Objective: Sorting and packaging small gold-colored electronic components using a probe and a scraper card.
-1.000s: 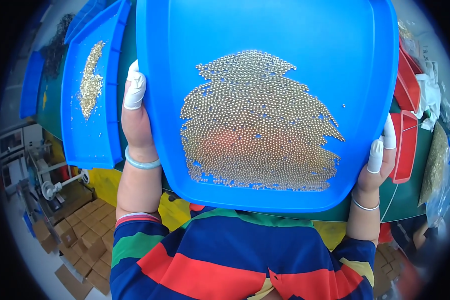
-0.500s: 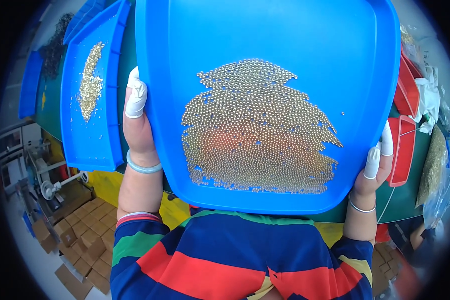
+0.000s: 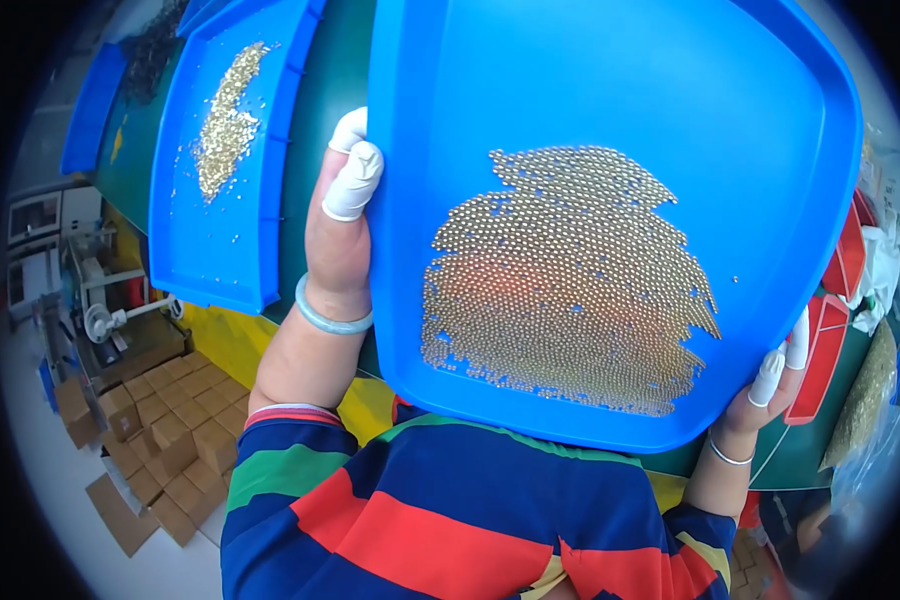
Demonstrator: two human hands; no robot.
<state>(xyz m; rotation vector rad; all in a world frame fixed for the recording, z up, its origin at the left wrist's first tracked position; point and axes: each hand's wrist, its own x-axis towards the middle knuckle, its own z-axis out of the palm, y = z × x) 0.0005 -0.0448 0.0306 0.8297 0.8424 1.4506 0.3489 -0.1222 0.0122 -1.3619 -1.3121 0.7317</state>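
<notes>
Left hand and right hand are both gripping the large blue tray, bending around its opposite outer sides; most of their fingers are hiding under it, so I cannot tell how tightly they are closing. This tray is lying directly between the hands, touching each. Its side walls are running away from the body, but the far edge is mostly falling outside the view, so its long axis cannot be judged. The left hand is holding farther up the wall, while the right is sitting lower, near the closest right corner.

Beneath, a green table is showing. Inside the tray, a sheet of small gold-toned beads is spreading across the near half, narrowing toward the far end. To the left, a blue side tray is holding a strip of gold pieces; beside the right hand, a red bin is standing. White finger covers are sheathing fingertips on both hands. One stray bead is resting apart, nearer the right hand.

No brand, label or writing is showing clearly enough to read.
</notes>
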